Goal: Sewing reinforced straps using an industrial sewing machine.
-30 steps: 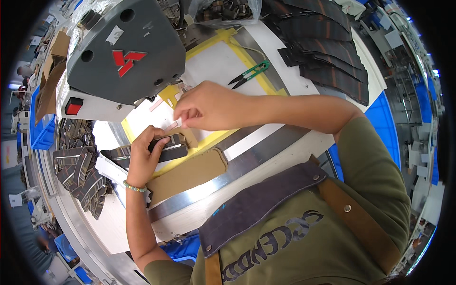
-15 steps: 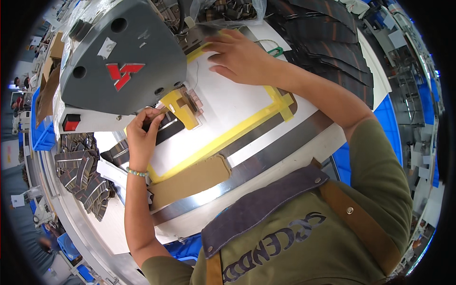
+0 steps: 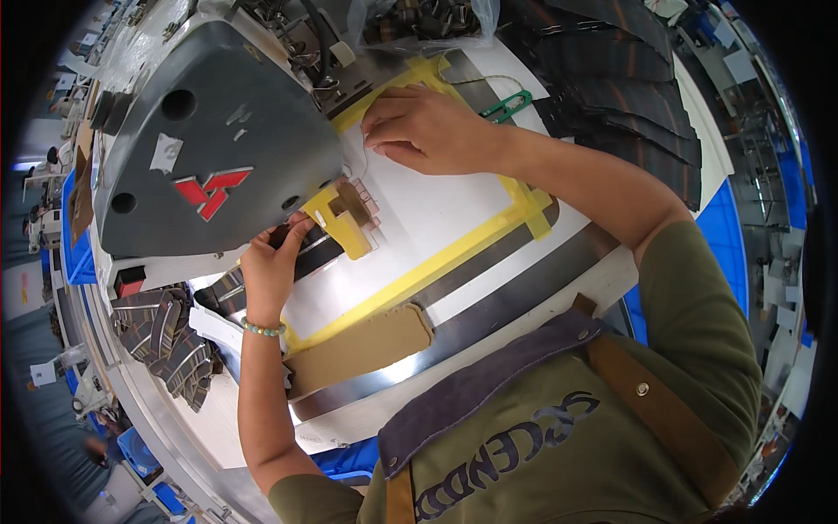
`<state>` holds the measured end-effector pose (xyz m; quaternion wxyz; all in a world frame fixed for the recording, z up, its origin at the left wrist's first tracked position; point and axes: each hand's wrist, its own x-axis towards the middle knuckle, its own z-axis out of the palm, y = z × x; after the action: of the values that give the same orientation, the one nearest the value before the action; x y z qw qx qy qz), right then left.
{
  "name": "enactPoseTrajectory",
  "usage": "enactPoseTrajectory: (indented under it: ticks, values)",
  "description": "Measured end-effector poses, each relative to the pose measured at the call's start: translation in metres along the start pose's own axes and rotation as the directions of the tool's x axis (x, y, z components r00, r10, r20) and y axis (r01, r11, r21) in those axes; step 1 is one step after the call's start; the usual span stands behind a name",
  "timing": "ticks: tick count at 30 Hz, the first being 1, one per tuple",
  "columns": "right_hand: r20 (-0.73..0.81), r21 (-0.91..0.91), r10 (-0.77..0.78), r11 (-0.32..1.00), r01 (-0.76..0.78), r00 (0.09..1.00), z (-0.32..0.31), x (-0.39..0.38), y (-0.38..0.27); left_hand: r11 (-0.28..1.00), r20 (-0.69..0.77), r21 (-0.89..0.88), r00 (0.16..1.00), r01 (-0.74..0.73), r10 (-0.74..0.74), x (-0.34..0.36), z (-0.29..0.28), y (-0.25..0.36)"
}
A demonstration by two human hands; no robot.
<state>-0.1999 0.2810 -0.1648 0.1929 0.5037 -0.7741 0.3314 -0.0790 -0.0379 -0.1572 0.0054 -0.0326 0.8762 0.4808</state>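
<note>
One dark plaid strip (image 3: 319,254) lies under the left hand (image 3: 272,262), pinched between thumb and fingers, its long axis slanting from near left to far right, its right end just beside a yellow plate (image 3: 346,236); the right hand (image 3: 426,129) is farther off, loosely curled above a white sheet (image 3: 432,214), whether gripping anything I cannot tell

Fisheye cam on head, facing dn twd nearby worktop (image 3: 214,424).

Olive short-sleeved shirt (image 3: 602,463); dark purple apron (image 3: 489,377), brown straps (image 3: 670,421); beaded bracelet (image 3: 264,329).
</note>
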Motion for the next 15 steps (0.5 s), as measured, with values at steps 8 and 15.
enactPoseTrajectory:
  ticks: [8, 15]
  values:
    - [0.033, 0.172, -0.187, 0.969, 0.179, 0.982, -0.006, 0.004, -0.01, 1.0, -0.045, -0.014, 0.999, -0.017, 0.016, 0.001, 0.002, -0.007]
    - [0.26, 0.223, -0.25, 0.955, 0.194, 0.933, -0.005, -0.002, -0.023, 0.996, -0.038, 0.089, 0.999, -0.022, 0.025, 0.003, 0.0, -0.008]
